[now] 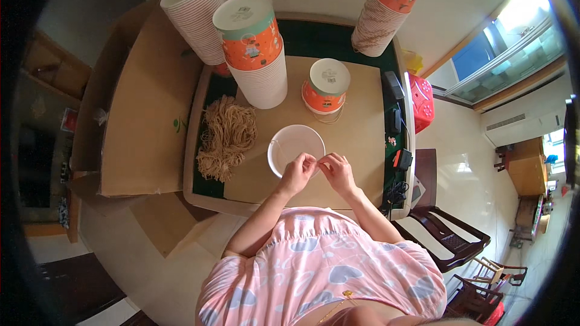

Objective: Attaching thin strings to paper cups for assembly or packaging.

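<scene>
A white paper bucket (295, 135) stands upright, mouth up, close in front of me on a cardboard sheet (356, 145). A thin pale cord (277, 144) shows inside its left rim. At the near right rim, my left hand (298, 173) and my right hand (338, 173) meet with fingertips pinched, apparently on the cord; the fingers mostly hide it. Left of the bucket lies a loose bundle of tan cords (226, 136). Beyond it, an upside-down orange and green bucket (326, 87) has a cord hanging at its side.
Tall bucket stacks (257, 78) rise at the back left, another stack (386, 15) at the back right. A large cardboard box (145, 108) adjoins the table's left side. Black adapters and cables (396, 121) line the right edge, beside a red stool (421, 102) and a dark chair (444, 235).
</scene>
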{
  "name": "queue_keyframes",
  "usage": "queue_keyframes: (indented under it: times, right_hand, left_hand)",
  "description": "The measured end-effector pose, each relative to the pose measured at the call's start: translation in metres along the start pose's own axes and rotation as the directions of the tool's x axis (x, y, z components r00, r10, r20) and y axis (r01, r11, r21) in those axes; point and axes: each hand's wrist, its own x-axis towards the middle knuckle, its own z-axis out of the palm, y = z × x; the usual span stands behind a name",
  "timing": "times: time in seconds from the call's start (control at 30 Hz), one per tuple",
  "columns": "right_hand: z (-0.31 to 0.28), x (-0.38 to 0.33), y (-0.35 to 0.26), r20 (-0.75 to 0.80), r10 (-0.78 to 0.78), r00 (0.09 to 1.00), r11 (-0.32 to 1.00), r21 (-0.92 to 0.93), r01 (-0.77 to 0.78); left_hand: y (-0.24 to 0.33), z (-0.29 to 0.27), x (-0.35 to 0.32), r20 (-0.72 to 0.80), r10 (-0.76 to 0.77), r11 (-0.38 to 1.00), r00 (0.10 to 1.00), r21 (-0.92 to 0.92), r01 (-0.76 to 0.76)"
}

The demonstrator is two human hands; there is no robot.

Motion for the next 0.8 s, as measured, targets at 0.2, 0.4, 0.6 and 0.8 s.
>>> queue_keyframes:
  times: [0.2,0.4,0.6,0.8]
  right_hand:
    - [0.003,-0.006,0.005,-0.125,0.238,0.963,0.964,0.153,-0.218]
    - [0.005,-0.006,0.000,-0.167,0.204,0.965,0.965,0.200,-0.169]
    - [0.012,-0.007,0.009,-0.197,0.201,0.959,0.957,0.248,-0.150]
    - [0.018,-0.009,0.024,-0.211,0.257,0.943,0.944,0.263,-0.198]
  left_hand:
    - [0.028,-0.004,-0.008,0.134,-0.022,0.956,0.991,0.292,-0.019]
    - [0.054,-0.006,-0.005,0.111,0.001,0.985,0.994,0.171,-0.020]
    - [0.063,-0.008,-0.009,0.145,0.072,0.985,0.987,0.146,-0.093]
    - [0.074,-0.011,-0.010,0.189,0.097,0.986,0.977,0.115,-0.120]
